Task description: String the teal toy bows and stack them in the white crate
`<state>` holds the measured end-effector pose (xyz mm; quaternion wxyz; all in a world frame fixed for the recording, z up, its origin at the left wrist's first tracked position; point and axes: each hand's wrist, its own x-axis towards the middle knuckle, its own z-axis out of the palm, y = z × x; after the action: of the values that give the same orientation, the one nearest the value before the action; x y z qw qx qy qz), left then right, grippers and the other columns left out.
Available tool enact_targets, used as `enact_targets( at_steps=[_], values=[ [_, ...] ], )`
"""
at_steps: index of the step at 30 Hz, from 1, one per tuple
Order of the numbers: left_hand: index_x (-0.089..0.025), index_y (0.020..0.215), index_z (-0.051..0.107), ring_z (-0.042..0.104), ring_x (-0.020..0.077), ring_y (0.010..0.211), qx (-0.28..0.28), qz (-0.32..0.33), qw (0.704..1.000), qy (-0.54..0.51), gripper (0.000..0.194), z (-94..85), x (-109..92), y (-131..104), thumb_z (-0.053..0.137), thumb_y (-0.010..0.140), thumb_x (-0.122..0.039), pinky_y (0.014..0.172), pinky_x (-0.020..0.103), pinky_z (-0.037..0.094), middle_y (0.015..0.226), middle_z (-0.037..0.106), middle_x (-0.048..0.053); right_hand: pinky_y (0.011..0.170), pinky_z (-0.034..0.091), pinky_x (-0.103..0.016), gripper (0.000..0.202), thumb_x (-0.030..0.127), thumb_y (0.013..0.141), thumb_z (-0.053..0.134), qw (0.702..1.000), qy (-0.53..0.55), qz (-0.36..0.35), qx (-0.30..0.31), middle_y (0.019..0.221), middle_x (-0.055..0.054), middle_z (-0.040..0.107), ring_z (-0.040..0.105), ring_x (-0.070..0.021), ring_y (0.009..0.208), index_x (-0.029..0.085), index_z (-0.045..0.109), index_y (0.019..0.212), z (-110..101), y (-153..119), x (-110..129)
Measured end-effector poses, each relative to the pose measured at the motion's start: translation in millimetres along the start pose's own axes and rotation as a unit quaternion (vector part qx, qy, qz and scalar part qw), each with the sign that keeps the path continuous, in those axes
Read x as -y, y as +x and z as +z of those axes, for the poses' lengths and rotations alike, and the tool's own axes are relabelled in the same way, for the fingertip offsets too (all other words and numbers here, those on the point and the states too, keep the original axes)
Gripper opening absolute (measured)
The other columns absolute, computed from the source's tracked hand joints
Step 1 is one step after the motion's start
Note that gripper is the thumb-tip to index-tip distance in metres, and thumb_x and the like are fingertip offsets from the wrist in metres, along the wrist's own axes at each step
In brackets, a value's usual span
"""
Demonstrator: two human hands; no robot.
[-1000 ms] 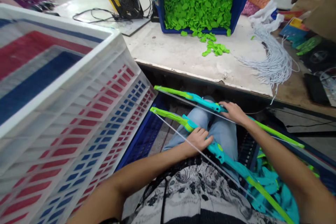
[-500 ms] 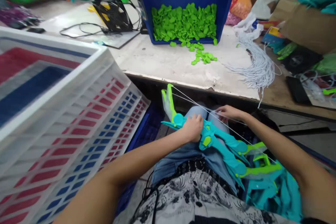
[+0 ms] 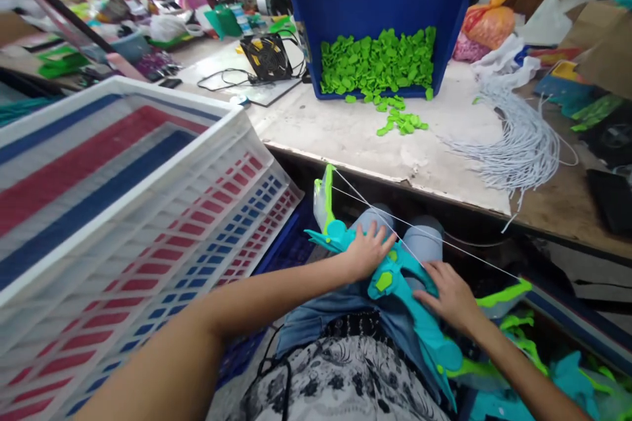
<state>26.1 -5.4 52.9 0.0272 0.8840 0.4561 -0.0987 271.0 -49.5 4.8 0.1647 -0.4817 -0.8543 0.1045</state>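
Note:
A teal toy bow with bright green tips and white elastic strings lies slantwise across the lap. My left hand is over its left part, close to the middle, with the fingers loosely curled over the body. My right hand has its fingers and thumb about the right-hand limbs. A white string runs taut from the left green tip to the right one, above my right hand. Another string slants down to my right fingers; its far end is hidden.
A blue bin of small green parts stands on the table. White cords hang near the edge. At left is a white crate with a striped lining. More teal and green pieces lie at lower right. A black fan stands behind.
My right hand has come from the strings beyond the bow down onto its right limbs. My left fingers have loosened and spread. One string now spans both tips, and the view has turned left.

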Motion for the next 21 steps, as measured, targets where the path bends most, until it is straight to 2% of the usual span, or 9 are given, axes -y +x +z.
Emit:
enact_targets(
  at_steps=[2,4,7,10,13,16,19,21],
  values=[
    [-0.022,0.140,0.042,0.050,0.0386,0.118,-0.005,-0.008,1.000,0.004,0.048,7.4,-11.1,-0.5,0.038,0.092,-0.018,0.088,0.060,0.043,0.133,0.051,0.022,0.077,0.055,-0.042,0.066,0.067,0.082,0.049,1.000,-0.002,0.006,-0.013,0.114,-0.014,0.063,0.061,-0.0300,0.101,0.021,0.053,0.129,8.9,-12.2,7.3],
    [-0.024,0.139,0.043,0.052,0.0385,0.116,0.001,-0.024,1.000,0.005,0.047,10.1,-16.2,-4.7,0.039,0.093,-0.020,0.086,0.059,0.043,0.134,0.050,0.021,0.080,0.055,-0.045,0.072,0.066,0.083,0.049,0.999,0.014,0.006,-0.038,0.118,-0.014,0.061,0.059,-0.0313,0.104,0.022,0.043,0.139,13.7,-19.3,8.0],
    [-0.025,0.140,0.042,0.049,0.0395,0.120,0.017,-0.048,0.999,0.000,0.048,6.8,-11.8,-18.3,0.044,0.091,-0.023,0.090,0.059,0.041,0.137,0.048,0.020,0.084,0.054,-0.044,0.060,0.051,0.091,0.046,0.997,0.048,0.004,-0.066,0.120,-0.013,0.058,0.058,-0.0287,0.108,0.024,0.034,0.144,14.1,-23.3,0.9],
    [-0.020,0.139,0.042,0.049,0.0390,0.121,0.027,-0.075,0.997,-0.008,0.049,1.1,-0.2,-32.0,0.043,0.091,-0.020,0.094,0.060,0.040,0.132,0.051,0.021,0.084,0.054,-0.044,0.043,0.043,0.093,0.046,0.997,0.040,-0.027,-0.068,0.118,-0.012,0.059,0.059,-0.0277,0.105,0.025,0.051,0.132,8.6,-23.9,-8.3],
    [-0.016,0.137,0.043,0.052,0.0370,0.116,0.047,-0.080,0.995,-0.030,0.049,-3.5,10.1,-32.9,0.046,0.089,-0.016,0.094,0.060,0.041,0.124,0.055,0.021,0.091,0.049,-0.053,0.034,0.044,0.091,0.049,0.996,0.007,-0.061,-0.072,0.121,-0.013,0.059,0.056,-0.0324,0.111,0.024,0.065,0.112,-2.9,-23.1,-11.6],
    [-0.013,0.126,0.051,0.058,0.0333,0.104,0.079,-0.079,0.992,-0.064,0.042,-8.2,16.0,-21.0,0.052,0.084,-0.016,0.084,0.053,0.049,0.114,0.058,0.019,0.099,0.042,-0.058,0.033,0.045,0.090,0.050,0.994,-0.010,-0.075,-0.075,0.126,-0.013,0.058,0.052,-0.0342,0.118,0.024,0.067,0.109,-13.6,-22.2,-5.8],
    [-0.011,0.112,0.059,0.057,0.0330,0.105,0.084,-0.092,0.990,-0.063,0.028,-12.7,18.1,-6.8,0.047,0.087,-0.017,0.075,0.046,0.052,0.113,0.057,0.019,0.089,0.051,-0.049,0.042,0.053,0.088,0.051,0.996,-0.013,-0.073,-0.055,0.120,-0.011,0.063,0.058,-0.0312,0.109,0.025,0.064,0.116,-13.0,-22.0,5.9],
    [-0.011,0.108,0.060,0.056,0.0322,0.107,0.082,-0.091,0.991,-0.053,0.027,-14.7,18.1,-1.8,0.042,0.090,-0.016,0.076,0.043,0.052,0.114,0.057,0.020,0.080,0.055,-0.044,0.046,0.057,0.087,0.050,0.997,-0.008,-0.063,-0.042,0.112,-0.010,0.066,0.062,-0.0295,0.101,0.025,0.062,0.118,-9.7,-21.9,13.4]
  ],
)
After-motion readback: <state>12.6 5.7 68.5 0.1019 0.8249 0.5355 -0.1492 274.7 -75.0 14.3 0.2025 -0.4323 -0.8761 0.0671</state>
